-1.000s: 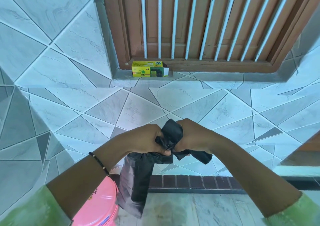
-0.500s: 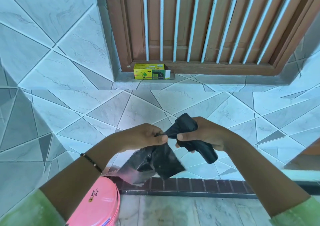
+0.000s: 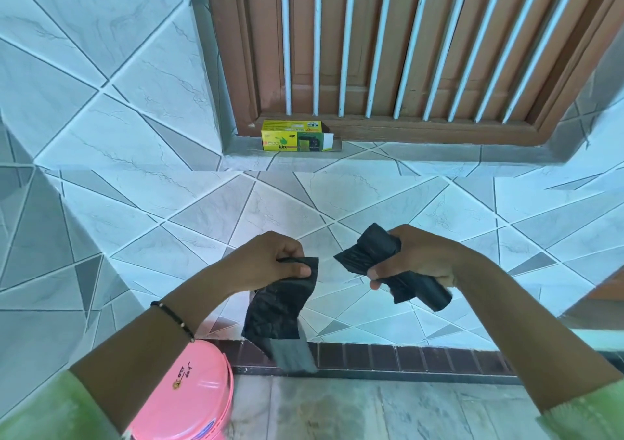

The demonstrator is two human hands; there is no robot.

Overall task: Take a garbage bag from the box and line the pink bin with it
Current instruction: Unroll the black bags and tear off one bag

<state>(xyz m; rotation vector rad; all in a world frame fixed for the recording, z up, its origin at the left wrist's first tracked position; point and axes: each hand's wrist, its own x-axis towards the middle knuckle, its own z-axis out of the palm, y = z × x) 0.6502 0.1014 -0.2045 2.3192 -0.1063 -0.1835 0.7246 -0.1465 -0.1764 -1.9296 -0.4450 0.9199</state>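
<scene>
Tiled window ledge (image 3: 422, 151), yellow-green box (image 3: 295, 136) (end open), pink bin (image 3: 199, 395) on floor (image 3: 371, 409)

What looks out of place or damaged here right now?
Nothing looks damaged. The torn-off bag hangs from the left hand, apart from the roll in the right hand. The box lies on the sill, end flap open.
</scene>
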